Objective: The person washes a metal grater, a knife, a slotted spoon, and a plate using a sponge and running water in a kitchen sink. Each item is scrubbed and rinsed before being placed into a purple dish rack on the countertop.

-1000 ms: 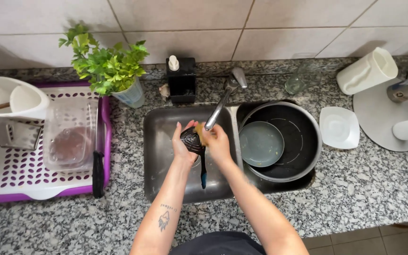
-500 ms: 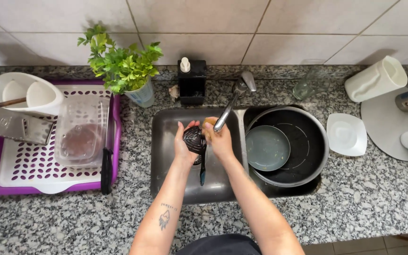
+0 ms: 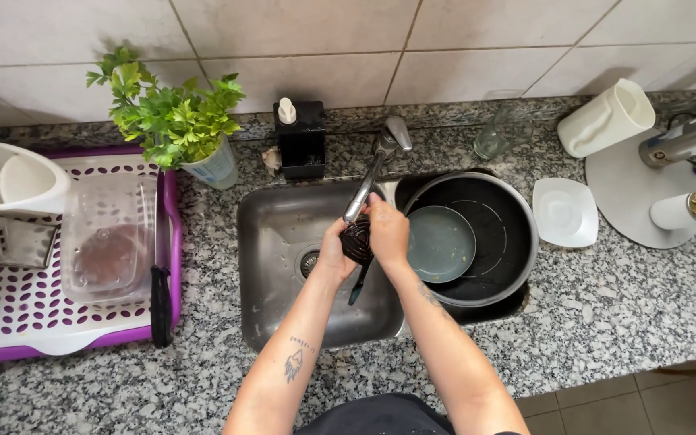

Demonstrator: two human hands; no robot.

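I judge the rinsing step is in hand: my left hand and right hand have their fingers closed round the black slotted utensil under the tap, over the sink, and next calls for turning it.

A single head-worn camera looks almost straight down from above the counter, facing the tiled wall along the frame's top. The sink sits mid-frame, at arm's reach below.
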